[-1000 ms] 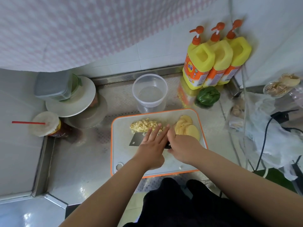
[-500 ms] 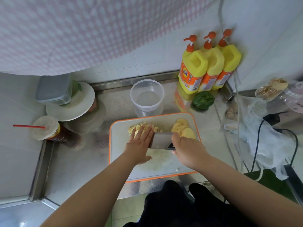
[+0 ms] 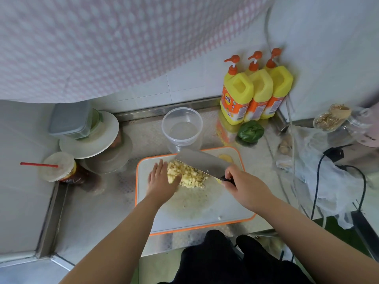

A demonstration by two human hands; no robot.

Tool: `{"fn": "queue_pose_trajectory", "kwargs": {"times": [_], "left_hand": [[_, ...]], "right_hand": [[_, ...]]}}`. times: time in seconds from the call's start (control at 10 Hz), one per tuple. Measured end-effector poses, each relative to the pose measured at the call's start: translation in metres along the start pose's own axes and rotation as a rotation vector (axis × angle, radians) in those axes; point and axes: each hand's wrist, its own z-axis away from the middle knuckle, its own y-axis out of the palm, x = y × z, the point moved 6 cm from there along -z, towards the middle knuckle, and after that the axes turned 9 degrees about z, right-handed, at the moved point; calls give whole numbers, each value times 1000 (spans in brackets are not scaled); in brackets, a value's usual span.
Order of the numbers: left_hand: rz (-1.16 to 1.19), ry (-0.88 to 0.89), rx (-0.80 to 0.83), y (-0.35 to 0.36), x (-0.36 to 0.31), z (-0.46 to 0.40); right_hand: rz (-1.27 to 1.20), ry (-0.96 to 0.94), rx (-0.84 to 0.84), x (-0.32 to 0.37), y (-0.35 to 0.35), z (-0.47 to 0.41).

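A white cutting board [image 3: 205,214] with an orange rim lies on the steel counter. A heap of diced yellow potato [image 3: 189,176] sits on its far half. My left hand [image 3: 162,179] lies flat with straight fingers against the left side of the heap. My right hand [image 3: 246,188] grips the dark handle of a cleaver [image 3: 202,161], whose blade slants over the far side of the heap. A potato slice [image 3: 225,157] shows beyond the blade near the board's far right corner.
A clear plastic tub [image 3: 182,128] stands just behind the board. Three yellow pump bottles [image 3: 254,93] and a green pepper [image 3: 250,131] fill the back right corner. Stacked plates with a grey-lidded box [image 3: 86,132] and a cup with a red straw [image 3: 59,167] are left. Bags and cables lie right.
The cleaver swung from lying in front of the heap to slanting behind it. My left hand slid to the heap's left side, and the diced pieces are gathered closer together.
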Motion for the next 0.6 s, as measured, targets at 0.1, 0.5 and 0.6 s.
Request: {"fn": "queue_pose_trajectory", "kwargs": {"times": [0.1,0.5,0.6], "left_hand": [[1052,-325,53,-1,-11,14],[1819,-693,109,-2,-14,40],[1783,-560,-16,-18,-5,41]], "right_hand": [[-151,-12,-5,11,11,-1],[-305,-34,100,53,72,-9],[-222,-2,42,39,66,-18]]}}
